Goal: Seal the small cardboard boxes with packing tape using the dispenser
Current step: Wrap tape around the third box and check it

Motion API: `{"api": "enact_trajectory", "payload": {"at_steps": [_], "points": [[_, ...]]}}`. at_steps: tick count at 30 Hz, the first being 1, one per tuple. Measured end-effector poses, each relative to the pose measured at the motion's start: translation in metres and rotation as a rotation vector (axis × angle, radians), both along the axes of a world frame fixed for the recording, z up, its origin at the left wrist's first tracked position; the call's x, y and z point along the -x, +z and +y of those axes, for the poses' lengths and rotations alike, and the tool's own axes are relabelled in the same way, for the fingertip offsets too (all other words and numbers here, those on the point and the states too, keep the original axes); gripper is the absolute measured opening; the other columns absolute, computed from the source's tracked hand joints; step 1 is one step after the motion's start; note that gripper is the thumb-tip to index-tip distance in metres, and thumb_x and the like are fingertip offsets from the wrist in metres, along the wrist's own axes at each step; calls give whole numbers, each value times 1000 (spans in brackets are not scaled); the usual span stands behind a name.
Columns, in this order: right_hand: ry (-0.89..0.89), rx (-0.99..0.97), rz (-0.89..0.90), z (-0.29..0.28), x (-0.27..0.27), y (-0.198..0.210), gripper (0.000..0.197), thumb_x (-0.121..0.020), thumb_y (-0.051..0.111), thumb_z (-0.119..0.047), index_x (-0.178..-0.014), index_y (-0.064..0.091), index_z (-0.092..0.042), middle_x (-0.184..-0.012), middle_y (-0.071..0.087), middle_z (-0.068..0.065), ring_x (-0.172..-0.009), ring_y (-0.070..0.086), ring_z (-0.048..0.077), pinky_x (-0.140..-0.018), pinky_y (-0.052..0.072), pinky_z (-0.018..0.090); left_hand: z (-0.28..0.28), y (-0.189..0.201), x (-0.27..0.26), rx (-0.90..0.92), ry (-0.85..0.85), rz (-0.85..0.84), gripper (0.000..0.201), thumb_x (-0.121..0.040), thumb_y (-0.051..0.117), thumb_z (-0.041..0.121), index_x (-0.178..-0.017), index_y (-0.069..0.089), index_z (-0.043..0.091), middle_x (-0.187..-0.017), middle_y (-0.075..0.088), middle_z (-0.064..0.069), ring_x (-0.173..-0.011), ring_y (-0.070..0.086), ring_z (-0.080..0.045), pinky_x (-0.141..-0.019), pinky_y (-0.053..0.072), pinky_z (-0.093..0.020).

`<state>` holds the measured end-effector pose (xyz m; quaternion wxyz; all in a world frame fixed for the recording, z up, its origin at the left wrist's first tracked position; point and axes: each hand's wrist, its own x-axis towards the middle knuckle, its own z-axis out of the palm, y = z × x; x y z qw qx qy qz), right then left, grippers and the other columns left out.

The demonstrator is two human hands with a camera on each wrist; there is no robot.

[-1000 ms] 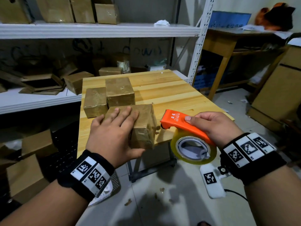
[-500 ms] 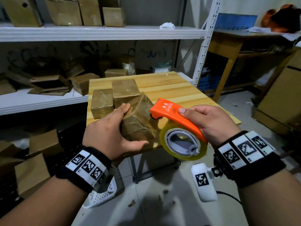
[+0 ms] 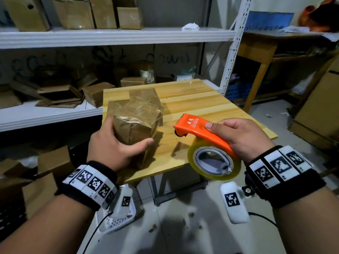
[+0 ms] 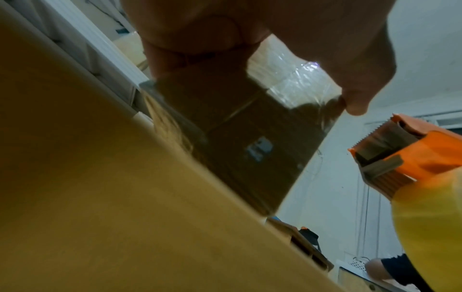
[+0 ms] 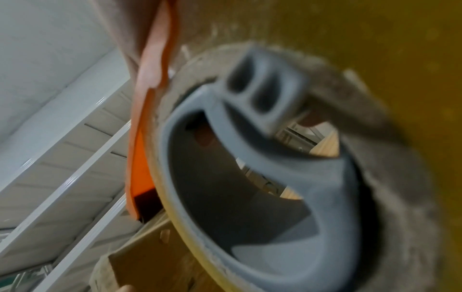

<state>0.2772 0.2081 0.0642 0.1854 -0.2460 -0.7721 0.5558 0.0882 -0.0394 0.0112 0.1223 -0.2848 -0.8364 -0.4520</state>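
Left of the desk (image 3: 211, 107), white shelving (image 3: 110, 36) carries loose cardboard boxes. My left hand (image 3: 111, 149) is curled round a small tape-wrapped box (image 3: 135, 121), thumb on its near face and fingers round the far-left side; I hold it tilted above the desk's near-left part, though I cannot tell whether a lower corner touches the wood. The left wrist view shows shiny tape across its upper face. Behind it, on the desk's far-left part, one more wrapped box (image 3: 142, 95) peeks out. Right of the held box, just apart from it, sits the orange tape dispenser (image 3: 200, 131), its toothed nose pointing at the box over the desk's near edge. My right hand (image 3: 242, 136) grips its handle from above, fingers wrapped, index laid along the top. The yellowish tape roll (image 3: 213, 163) hangs off the desk's near edge, above the floor.
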Motion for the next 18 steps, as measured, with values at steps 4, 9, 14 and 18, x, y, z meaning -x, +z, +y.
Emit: {"api": "enact_trajectory", "payload": {"at_steps": [4,9,14,18], "points": [[1,24,-23,-3,5,-4,38,-87,80,-46,-86,80,-9,-75,79,12,-61,73,22,-68,59,35,4,-3,-3,-95,-22,-36,104,-51,82,85,-133,58,25,-120,68,14,-110,63,-6,-90,48,-20],[9,20,-56,-12,16,-18,41,-87,79,-50,-86,80,-9,-77,80,14,-65,74,27,-75,62,42,5,-12,-7,-190,-7,-87,104,-51,86,80,-133,56,25,-114,63,22,-110,62,-4,-88,45,-11],[26,7,-85,-19,27,-29,45,-85,79,-56,-86,79,-11,-74,79,8,-66,76,28,-77,63,42,5,-11,-13,-197,-43,-60,134,-56,88,67,-165,13,43,-145,41,20,-130,45,0,-108,36,-19],[24,5,-103,-21,27,-32,44,-86,78,-56,-86,80,-11,-72,79,6,-64,75,23,-73,62,39,5,-10,-9,-188,-102,18,133,-55,87,73,-161,10,54,-164,39,4,-145,45,-11,-118,39,-33]]}}
